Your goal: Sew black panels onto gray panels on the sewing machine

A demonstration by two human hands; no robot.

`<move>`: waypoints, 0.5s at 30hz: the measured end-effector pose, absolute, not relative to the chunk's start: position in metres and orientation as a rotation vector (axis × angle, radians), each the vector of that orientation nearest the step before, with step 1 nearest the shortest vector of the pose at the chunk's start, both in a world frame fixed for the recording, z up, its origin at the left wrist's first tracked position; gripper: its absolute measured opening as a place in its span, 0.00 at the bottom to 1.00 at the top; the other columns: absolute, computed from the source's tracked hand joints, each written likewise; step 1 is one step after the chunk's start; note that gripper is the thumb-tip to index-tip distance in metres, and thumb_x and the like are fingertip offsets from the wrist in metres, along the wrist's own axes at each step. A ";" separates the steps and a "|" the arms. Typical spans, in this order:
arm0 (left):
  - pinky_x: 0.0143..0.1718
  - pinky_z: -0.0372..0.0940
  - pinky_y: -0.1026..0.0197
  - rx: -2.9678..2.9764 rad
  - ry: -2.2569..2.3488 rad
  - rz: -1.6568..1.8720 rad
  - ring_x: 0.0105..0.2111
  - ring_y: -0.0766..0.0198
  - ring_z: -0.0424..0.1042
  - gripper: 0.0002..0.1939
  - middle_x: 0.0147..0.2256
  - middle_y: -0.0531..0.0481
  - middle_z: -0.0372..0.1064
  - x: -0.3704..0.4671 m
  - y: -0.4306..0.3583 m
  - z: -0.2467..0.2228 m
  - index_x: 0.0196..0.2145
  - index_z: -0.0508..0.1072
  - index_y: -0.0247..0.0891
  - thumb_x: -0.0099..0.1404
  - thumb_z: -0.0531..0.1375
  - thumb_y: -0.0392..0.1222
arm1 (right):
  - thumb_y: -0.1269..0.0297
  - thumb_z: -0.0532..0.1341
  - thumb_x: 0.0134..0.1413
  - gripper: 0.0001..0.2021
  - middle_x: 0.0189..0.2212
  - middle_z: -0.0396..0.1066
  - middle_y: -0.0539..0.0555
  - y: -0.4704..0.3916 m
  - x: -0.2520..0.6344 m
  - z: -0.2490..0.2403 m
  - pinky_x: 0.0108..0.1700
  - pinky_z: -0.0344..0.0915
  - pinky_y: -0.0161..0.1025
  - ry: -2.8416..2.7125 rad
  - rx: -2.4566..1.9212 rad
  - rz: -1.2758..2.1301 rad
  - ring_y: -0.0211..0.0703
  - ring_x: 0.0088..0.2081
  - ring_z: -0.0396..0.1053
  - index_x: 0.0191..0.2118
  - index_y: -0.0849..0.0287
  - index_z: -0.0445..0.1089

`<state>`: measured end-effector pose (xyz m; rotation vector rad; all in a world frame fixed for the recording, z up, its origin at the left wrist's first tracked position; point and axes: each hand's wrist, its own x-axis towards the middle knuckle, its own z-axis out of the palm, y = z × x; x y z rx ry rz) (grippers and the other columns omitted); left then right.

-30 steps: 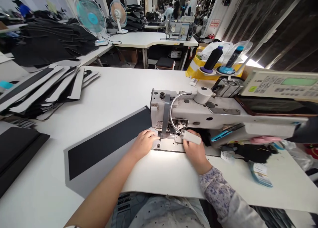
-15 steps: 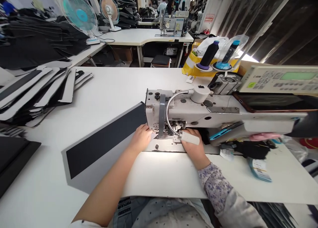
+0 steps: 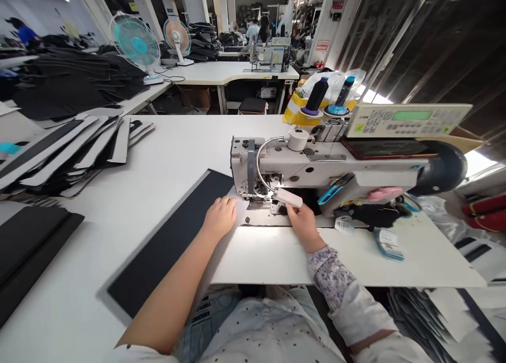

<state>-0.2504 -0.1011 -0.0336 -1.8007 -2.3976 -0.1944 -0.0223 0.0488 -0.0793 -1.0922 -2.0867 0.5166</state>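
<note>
A long dark panel with a grey border (image 3: 174,236) lies slanted on the white table, its far end beside the head of the sewing machine (image 3: 272,163). My left hand (image 3: 220,215) rests on the panel just left of the needle area, fingers bent and pressed together on the material. To the right of the needle, my right hand (image 3: 303,223) is closed near the white lamp head (image 3: 288,197), its fingertips partly hidden; dark material shows behind it under the machine arm. What the right fingers hold cannot be made out.
Cut pieces (image 3: 79,147) are stacked at the left, with a dark folded stack (image 3: 31,252) nearer. Thread cones (image 3: 317,95) stand behind the machine. A control panel (image 3: 411,119), a phone and blue snips (image 3: 332,192) are at the right. Fans and people appear farther back.
The panel has turned to a steeper slant, its near end closer to me. My left hand now lies flatter on it, a little away from the needle area. The head view has shifted.
</note>
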 end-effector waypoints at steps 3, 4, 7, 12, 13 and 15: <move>0.36 0.60 0.58 -1.775 -2.417 -0.122 0.37 0.57 0.64 0.21 0.38 0.45 0.66 -0.232 -0.114 -0.036 0.55 0.67 0.47 0.67 0.49 0.34 | 0.62 0.53 0.58 0.13 0.29 0.72 0.55 0.043 -0.024 -0.076 0.38 0.64 0.41 -2.183 -1.032 0.448 0.46 0.32 0.68 0.35 0.58 0.75; 0.36 0.60 0.58 -1.748 -2.431 -0.116 0.37 0.57 0.64 0.23 0.38 0.45 0.66 -0.226 -0.117 -0.038 0.56 0.66 0.49 0.66 0.49 0.32 | 0.64 0.52 0.59 0.13 0.32 0.73 0.57 0.041 -0.025 -0.073 0.41 0.64 0.43 -2.199 -1.006 0.389 0.48 0.36 0.68 0.36 0.59 0.75; 0.39 0.60 0.57 -1.691 -2.455 -0.154 0.38 0.58 0.63 0.26 0.41 0.46 0.65 -0.215 -0.122 -0.044 0.55 0.68 0.53 0.64 0.50 0.29 | 0.66 0.51 0.61 0.14 0.37 0.74 0.59 0.034 -0.022 -0.063 0.45 0.63 0.44 -2.254 -0.913 0.298 0.49 0.41 0.68 0.40 0.59 0.74; 0.39 0.61 0.55 -1.693 -2.431 -0.246 0.38 0.57 0.64 0.24 0.41 0.45 0.66 -0.220 -0.118 -0.049 0.51 0.71 0.49 0.63 0.50 0.29 | 0.57 0.57 0.61 0.13 0.37 0.74 0.56 0.022 -0.021 -0.061 0.47 0.62 0.44 -2.451 -0.830 0.335 0.48 0.41 0.69 0.43 0.57 0.73; 0.39 0.61 0.55 -1.693 -2.421 -0.269 0.38 0.57 0.64 0.23 0.41 0.44 0.67 -0.222 -0.115 -0.050 0.51 0.71 0.48 0.63 0.50 0.29 | 0.55 0.57 0.61 0.14 0.39 0.74 0.57 0.021 -0.022 -0.062 0.46 0.62 0.44 -2.464 -0.853 0.315 0.49 0.42 0.69 0.44 0.57 0.73; 0.39 0.62 0.55 -1.679 -2.406 -0.313 0.38 0.56 0.65 0.21 0.41 0.44 0.67 -0.225 -0.109 -0.051 0.50 0.71 0.45 0.64 0.50 0.30 | 0.55 0.56 0.62 0.15 0.42 0.74 0.57 0.022 -0.026 -0.065 0.46 0.62 0.44 -2.468 -0.900 0.269 0.50 0.44 0.69 0.46 0.56 0.72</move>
